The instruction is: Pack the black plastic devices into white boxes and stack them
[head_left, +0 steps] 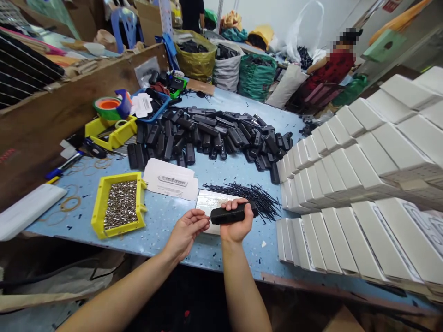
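The right hand [236, 231] hides part of the black case [229, 215].

No readable text; white card's [171, 180] print too small.

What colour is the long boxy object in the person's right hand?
The long boxy object is black; it shows best in the head view.

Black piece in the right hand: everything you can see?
The black piece is oblong, plastic-looking, with rounded corners; finer detail is too small to tell. It lies crosswise in the right hand, fingers and thumb around it, above the table. The left hand is at its left end; contact is unclear.
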{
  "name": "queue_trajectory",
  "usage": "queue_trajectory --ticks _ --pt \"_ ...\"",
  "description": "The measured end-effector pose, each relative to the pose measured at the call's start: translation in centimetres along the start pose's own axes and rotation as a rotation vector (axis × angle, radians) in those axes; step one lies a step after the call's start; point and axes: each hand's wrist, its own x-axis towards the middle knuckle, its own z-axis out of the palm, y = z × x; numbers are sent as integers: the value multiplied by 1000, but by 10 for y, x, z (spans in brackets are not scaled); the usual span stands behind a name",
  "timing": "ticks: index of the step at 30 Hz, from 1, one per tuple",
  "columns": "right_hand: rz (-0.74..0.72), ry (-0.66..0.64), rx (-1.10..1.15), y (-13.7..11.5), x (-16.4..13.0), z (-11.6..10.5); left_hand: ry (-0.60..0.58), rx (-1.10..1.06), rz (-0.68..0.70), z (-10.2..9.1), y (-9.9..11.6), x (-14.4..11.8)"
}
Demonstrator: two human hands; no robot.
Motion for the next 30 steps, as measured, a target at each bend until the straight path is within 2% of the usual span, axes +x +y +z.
queue_trajectory --ticks 5,8,10,12,14,16,18,19,20,22,24,25,27,30 --pt "51 53 75 5 -1 3 6 21 28 3 -3 -1" --pt "47 71 73 7 -1 5 14 101 125 2 -15 -1" --pt "33 66 46 9 0 1 17 219 213 -4 -20 1" --pt "-30 28 3 12 3 -9 -25 469 327 -17 -15 10" --pt "-147 -100 -121 16 7 -25 -67 899 485 -34 5 27" --pt "-201 -298 -322 20 14 -43 -31 1419 644 -53 38 50" --pt "-139 -461 -477 24 23 -56 34 1838 681 -67 72 72" --pt "-89 -481 -497 26 28 -60 17 1969 668 -72 87 82" --pt "-46 -440 -483 28 33 -64 -11 2056 647 -75 100 90" --pt "0 -256 -495 30 42 -69 -87 2119 620 -74 116 101" --pt "-48 -56 -649 34 49 -75 -131 2133 618 -68 125 105" --pt "-118 8 -760 35 50 -78 -150 2140 616 -64 130 105" --pt "-303 28 -956 36 50 -84 -203 2144 599 -56 140 98" --pt "-450 -74 -1056 26 39 -82 -333 2083 558 -42 156 68"
